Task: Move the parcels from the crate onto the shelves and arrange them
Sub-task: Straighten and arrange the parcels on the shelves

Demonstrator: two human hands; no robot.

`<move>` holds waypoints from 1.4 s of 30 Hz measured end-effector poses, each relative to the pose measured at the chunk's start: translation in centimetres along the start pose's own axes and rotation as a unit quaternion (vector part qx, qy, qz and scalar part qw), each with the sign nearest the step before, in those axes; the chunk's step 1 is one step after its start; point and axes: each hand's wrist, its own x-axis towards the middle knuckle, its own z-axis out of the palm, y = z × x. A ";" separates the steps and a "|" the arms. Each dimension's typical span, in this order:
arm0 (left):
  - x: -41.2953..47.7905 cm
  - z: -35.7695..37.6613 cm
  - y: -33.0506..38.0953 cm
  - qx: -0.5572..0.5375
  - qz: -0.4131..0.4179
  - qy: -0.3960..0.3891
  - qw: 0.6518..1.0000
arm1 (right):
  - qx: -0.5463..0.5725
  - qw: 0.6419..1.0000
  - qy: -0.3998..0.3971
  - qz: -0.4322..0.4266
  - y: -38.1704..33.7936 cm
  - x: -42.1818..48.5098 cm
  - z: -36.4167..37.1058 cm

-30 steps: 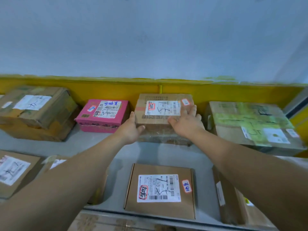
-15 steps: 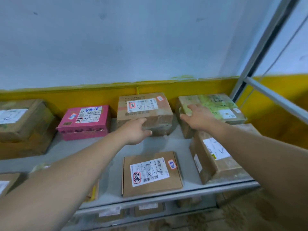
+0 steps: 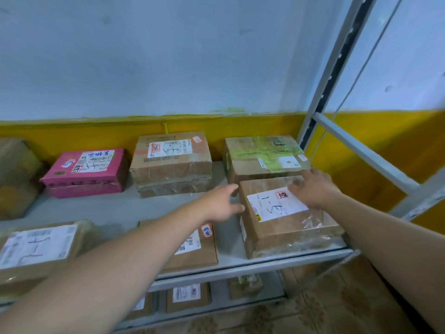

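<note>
Now at the arranging stage, a person works both bare hands on a brown parcel (image 3: 286, 220) marked "1-5". It sits on the grey shelf (image 3: 108, 208) directly in front of the green-taped parcel (image 3: 265, 153), and the two appear to touch. The right hand (image 3: 313, 189) lies flat on the brown parcel's top, fingers spread and straight, gripping nothing. The left hand (image 3: 220, 203), also open with fingers reaching forward, is at the parcel's left face, though whether it makes contact cannot be told. To the left of the green-taped parcel stand a tall taped carton (image 3: 171, 165) and, further left, a pink box (image 3: 86, 169). In front of it and to its left, a flat carton (image 3: 192, 249) lies partly under the left forearm. The crate is out of view. The step in hand looks to be squaring the brown parcel in place rather than carrying it. The next move likely calls for closing both palms on its opposite sides and nudging it straight, label up. It sits close to the shelf's front edge and should be kept clear of it, and its slick tape wrap could let a hand slide.
</note>
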 end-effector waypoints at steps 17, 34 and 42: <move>2.5 7.2 5.4 -0.103 -0.134 0.059 0.984 | 0.093 0.992 -0.062 -0.052 4.8 1.5 2.2; 3.7 6.8 4.7 -0.089 -0.112 0.054 0.988 | 0.105 0.993 -0.024 -0.037 4.5 1.7 2.3; 4.6 4.4 4.4 -0.018 -0.093 0.069 0.993 | 0.085 0.994 0.023 -0.060 4.0 2.5 0.4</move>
